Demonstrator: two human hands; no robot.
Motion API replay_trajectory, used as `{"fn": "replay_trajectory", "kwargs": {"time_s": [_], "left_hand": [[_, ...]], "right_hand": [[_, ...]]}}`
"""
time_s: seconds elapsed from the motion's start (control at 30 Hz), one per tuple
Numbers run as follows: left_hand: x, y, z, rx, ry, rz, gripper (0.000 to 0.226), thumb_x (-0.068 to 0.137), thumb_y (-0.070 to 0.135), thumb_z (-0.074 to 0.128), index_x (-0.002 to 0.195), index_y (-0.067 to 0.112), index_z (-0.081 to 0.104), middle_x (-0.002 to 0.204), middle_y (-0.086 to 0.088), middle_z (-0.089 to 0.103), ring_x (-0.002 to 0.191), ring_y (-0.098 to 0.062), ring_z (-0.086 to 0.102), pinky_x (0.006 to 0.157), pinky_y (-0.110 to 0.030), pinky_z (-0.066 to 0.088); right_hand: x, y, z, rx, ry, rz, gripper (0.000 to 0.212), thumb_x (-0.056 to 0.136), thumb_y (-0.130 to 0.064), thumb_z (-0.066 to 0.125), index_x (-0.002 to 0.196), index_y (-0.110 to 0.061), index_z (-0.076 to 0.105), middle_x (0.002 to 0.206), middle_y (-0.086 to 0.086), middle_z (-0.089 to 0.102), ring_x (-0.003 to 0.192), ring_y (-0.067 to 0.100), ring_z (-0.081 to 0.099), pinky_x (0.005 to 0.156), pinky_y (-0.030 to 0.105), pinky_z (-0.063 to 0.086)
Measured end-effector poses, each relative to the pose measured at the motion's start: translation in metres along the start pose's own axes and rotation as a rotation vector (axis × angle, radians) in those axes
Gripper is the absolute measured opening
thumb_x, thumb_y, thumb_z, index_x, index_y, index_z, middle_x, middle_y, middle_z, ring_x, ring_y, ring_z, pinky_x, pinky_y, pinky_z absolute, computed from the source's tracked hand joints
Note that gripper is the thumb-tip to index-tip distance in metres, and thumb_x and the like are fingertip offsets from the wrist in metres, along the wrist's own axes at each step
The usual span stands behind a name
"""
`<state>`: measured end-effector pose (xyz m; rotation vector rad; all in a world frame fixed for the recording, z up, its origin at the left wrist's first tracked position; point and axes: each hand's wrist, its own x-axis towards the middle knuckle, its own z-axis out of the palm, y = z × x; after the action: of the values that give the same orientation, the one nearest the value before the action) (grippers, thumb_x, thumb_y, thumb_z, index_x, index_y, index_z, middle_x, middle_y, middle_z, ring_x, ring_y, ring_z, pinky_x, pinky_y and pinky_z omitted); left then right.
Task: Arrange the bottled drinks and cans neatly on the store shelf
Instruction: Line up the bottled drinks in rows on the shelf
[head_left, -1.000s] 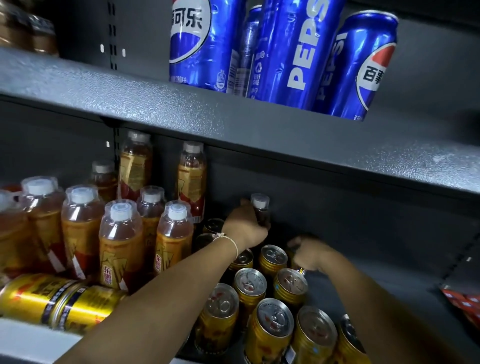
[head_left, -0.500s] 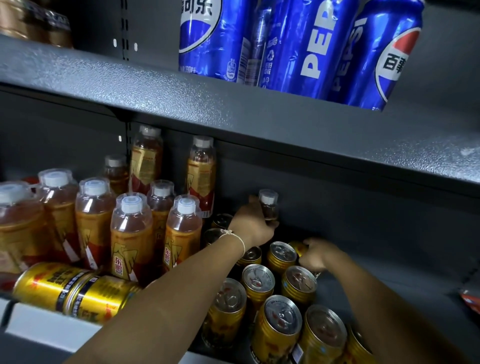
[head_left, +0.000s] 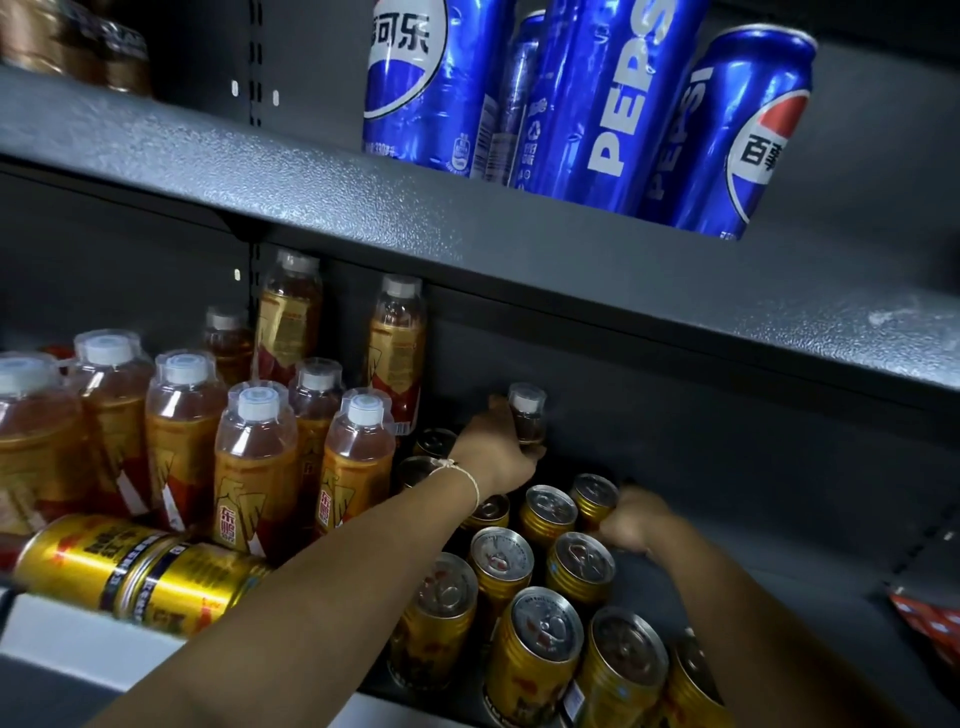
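Entry: lower shelf (head_left: 779, 587), both hands in among the drinks.

My left hand (head_left: 493, 457) is wrapped around a small bottle (head_left: 527, 415) at the back of the shelf, beyond the standing gold cans (head_left: 501, 558). The bottle is upright, white cap up, close to the back wall. My right hand (head_left: 631, 525) is curled against the rearmost gold can (head_left: 595, 496) of the right-hand column. It touches the can, but I cannot tell from this angle whether the fingers close round it or only press on it.

Change over the last second: small. Both hands sit on the same bottle and the same can as before. The bottle has stayed upright at the back. The right hand has drawn in closer to its can. The view itself has tilted, so the shelf contents sit differently in frame.

Reading: this is a seating step, not a carry. The bottle looks close to its final spot.

Still out of order: two gold cans (head_left: 140, 569) lying on their sides at the front left, before the tea bottles (head_left: 254, 457). The blue cans (head_left: 613, 98) stand on the upper shelf (head_left: 311, 171).

Risk: the cans are packed close. A sideways nudge from my right wrist could tip one.
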<state>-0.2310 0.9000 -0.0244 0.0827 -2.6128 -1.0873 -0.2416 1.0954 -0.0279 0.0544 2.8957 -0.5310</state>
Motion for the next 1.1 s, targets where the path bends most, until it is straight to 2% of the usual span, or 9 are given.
{"fn": "replay_trajectory", "kwargs": {"time_s": [0.17,0.23,0.33,0.43,0.53,0.67,0.8,0.93,1.1], "left_hand": [[0.002,0.000,-0.005,0.008,0.009,0.001,0.069,0.081,0.042,0.073,0.133,0.009,0.044,0.126,-0.008,0.058,0.113,-0.025,0.060,0.090,-0.028,0.050],[0.001,0.000,-0.005,0.012,0.024,0.021,0.067,0.080,0.043,0.073,0.132,0.010,0.048,0.125,-0.007,0.058,0.112,-0.024,0.060,0.092,-0.028,0.050],[-0.002,-0.001,-0.004,0.016,0.072,0.050,0.062,0.080,0.042,0.074,0.128,0.011,0.050,0.123,-0.007,0.059,0.111,-0.025,0.061,0.092,-0.029,0.050],[-0.003,0.002,-0.007,-0.011,0.126,0.026,0.063,0.078,0.041,0.075,0.127,0.013,0.048,0.119,-0.005,0.062,0.108,-0.025,0.063,0.086,-0.025,0.049],[-0.004,0.012,-0.014,-0.026,0.195,0.032,0.060,0.076,0.038,0.077,0.122,0.014,0.049,0.115,-0.005,0.065,0.104,-0.024,0.065,0.076,-0.019,0.042],[-0.011,0.025,-0.029,-0.065,0.316,0.083,0.064,0.074,0.040,0.079,0.123,0.014,0.047,0.110,-0.002,0.068,0.100,-0.022,0.067,0.068,-0.012,0.037],[-0.024,0.030,-0.042,-0.142,0.372,0.155,0.064,0.071,0.037,0.081,0.122,0.015,0.050,0.106,0.000,0.070,0.096,-0.018,0.068,0.055,0.004,0.032],[-0.038,0.027,-0.052,-0.253,0.381,0.219,0.063,0.072,0.029,0.083,0.124,0.016,0.051,0.110,0.002,0.068,0.094,-0.005,0.060,0.065,0.009,0.032],[-0.054,0.025,-0.071,-0.374,0.385,0.278,0.062,0.074,0.023,0.083,0.126,0.010,0.051,0.117,-0.002,0.066,0.109,-0.014,0.061,0.085,-0.003,0.039]], "right_hand": [[-0.003,0.000,-0.005,0.106,0.012,-0.006,0.026,0.077,0.001,0.069,0.100,-0.009,0.061,0.086,0.005,0.062,0.077,0.015,0.058,0.052,0.020,0.046],[-0.002,-0.001,-0.004,0.118,0.042,-0.019,0.031,0.080,0.001,0.059,0.108,-0.009,0.064,0.093,0.006,0.065,0.084,0.019,0.061,0.060,0.021,0.048],[-0.001,-0.006,-0.006,0.150,0.122,-0.052,0.051,0.087,-0.005,0.054,0.138,-0.011,0.054,0.135,0.012,0.058,0.119,0.028,0.057,0.087,0.023,0.043],[0.003,-0.012,-0.011,0.257,0.211,-0.090,0.046,0.086,-0.007,0.059,0.132,-0.011,0.057,0.133,0.012,0.060,0.109,0.026,0.059,0.087,0.028,0.047],[0.006,-0.023,-0.012,0.377,0.272,-0.173,0.045,0.081,-0.007,0.071,0.125,-0.013,0.062,0.129,0.008,0.063,0.116,0.024,0.061,0.099,0.031,0.049],[0.007,-0.035,-0.004,0.401,0.237,-0.302,0.058,0.078,-0.016,0.078,0.133,-0.021,0.058,0.129,0.005,0.064,0.105,0.018,0.065,0.087,0.023,0.053],[0.002,-0.050,0.002,0.427,0.214,-0.470,0.072,0.070,-0.037,0.088,0.134,-0.028,0.055,0.128,-0.004,0.064,0.115,0.018,0.061,0.097,0.037,0.052],[-0.009,-0.063,0.006,0.481,0.230,-0.548,0.083,0.067,-0.037,0.091,0.139,-0.027,0.050,0.125,-0.006,0.062,0.111,0.016,0.059,0.087,0.029,0.048],[-0.029,-0.074,0.010,0.571,0.254,-0.642,0.073,0.070,-0.023,0.089,0.134,-0.021,0.053,0.121,-0.005,0.062,0.112,0.017,0.061,0.088,0.024,0.047]]}}
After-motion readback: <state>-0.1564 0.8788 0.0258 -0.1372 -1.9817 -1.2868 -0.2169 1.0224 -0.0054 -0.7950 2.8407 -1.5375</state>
